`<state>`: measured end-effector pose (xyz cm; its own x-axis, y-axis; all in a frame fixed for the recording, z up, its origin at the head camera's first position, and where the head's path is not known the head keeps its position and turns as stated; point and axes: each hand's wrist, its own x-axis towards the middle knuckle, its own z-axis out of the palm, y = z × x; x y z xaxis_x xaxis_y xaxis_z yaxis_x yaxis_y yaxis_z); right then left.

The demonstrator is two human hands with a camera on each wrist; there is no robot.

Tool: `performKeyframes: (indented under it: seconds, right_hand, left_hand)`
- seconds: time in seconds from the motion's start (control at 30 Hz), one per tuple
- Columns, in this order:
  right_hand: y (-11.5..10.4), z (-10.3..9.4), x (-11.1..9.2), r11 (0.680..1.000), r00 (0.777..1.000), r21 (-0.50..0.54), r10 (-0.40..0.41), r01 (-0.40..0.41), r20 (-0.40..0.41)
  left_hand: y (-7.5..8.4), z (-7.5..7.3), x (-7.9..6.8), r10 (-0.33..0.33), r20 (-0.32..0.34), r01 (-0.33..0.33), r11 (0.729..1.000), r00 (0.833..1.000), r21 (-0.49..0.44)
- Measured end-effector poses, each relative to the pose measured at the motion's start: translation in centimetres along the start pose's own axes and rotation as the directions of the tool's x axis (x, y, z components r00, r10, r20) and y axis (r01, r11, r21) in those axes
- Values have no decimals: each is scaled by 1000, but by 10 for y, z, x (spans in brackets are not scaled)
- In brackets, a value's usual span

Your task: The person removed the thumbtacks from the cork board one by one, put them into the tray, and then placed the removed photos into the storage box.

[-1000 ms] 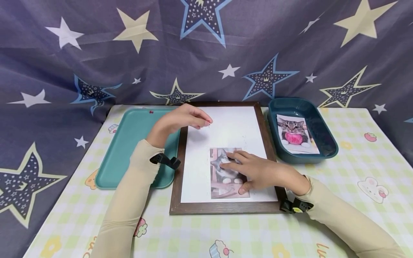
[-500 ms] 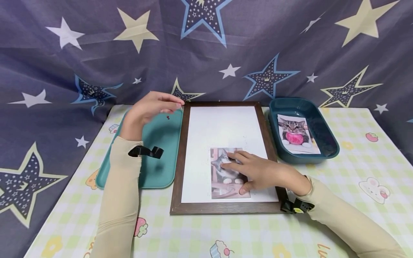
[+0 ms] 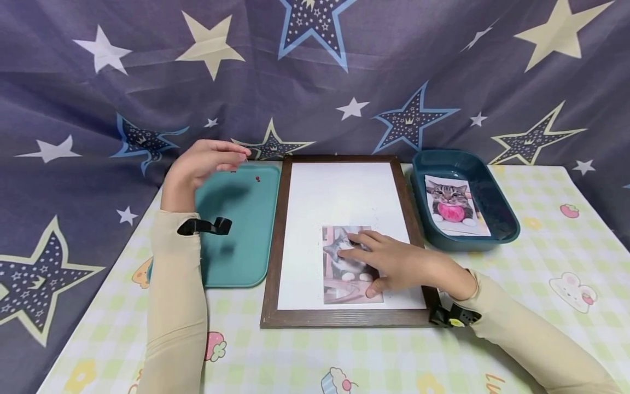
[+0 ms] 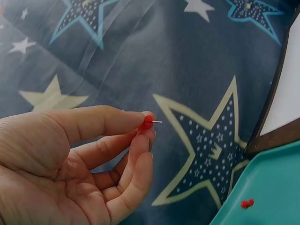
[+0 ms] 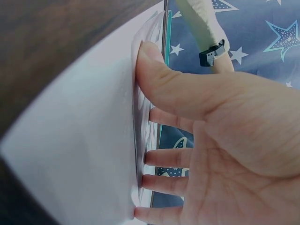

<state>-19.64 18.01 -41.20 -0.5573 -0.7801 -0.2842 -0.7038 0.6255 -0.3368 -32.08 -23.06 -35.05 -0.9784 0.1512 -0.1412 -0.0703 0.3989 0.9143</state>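
Observation:
Between thumb and fingertips, my left hand [image 3: 199, 164] pinches a red push pin [image 4: 148, 123], its metal point facing right in the left wrist view. That hand hovers above the back of the teal tray [image 3: 246, 241], where another red push pin [image 3: 257, 179] lies. Spread fingers of my right hand [image 3: 394, 262] press a cat photo [image 3: 339, 293] against the lower part of a white board [image 3: 344, 191] with a brown frame. In the right wrist view the thumb [image 5: 152, 51] rests on the photo's edge, which lifts slightly. Part of the picture is hidden under the hand.
Right of the board stands a dark teal basket [image 3: 497, 232] with another cat photo [image 3: 450, 212] inside. A checked tablecloth [image 3: 275, 361] covers the table. Behind hangs a dark blue curtain [image 3: 305, 98] with stars.
My left hand has moved left, from over the white board to above the tray, with the push pin still pinched. My right hand keeps its place on the photo.

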Motion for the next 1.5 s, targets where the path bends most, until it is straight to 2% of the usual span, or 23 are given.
performKeyframes:
  seconds: [0.27, 0.6, 0.93, 1.03, 1.23, 1.5]
  right_hand:
    - [1, 2, 0, 1000, 1000, 10, -3, 3, 0]
    - [2, 4, 1, 1000, 1000, 3, 2, -2, 0]
    - [1, 3, 0, 1000, 1000, 7, 4, -4, 3]
    - [1, 3, 0, 1000, 1000, 8, 4, -4, 1]
    - [1, 2, 0, 1000, 1000, 8, 0, 0, 0]
    - [2, 3, 1, 1000, 1000, -6, -5, 5, -7]
  left_hand:
    - [-14, -9, 6, -60, 0, 60, 998, 998, 5]
    - [-31, -17, 11, -143, -23, 144, 987, 989, 75]
    - [-43, -23, 12, -205, -64, 209, 976, 977, 56]
    - [-47, -24, 15, -226, -52, 229, 971, 973, 72]
    - [-56, -24, 19, -259, -1, 255, 952, 966, 168]
    - [-63, -23, 20, -286, -35, 288, 949, 958, 125]
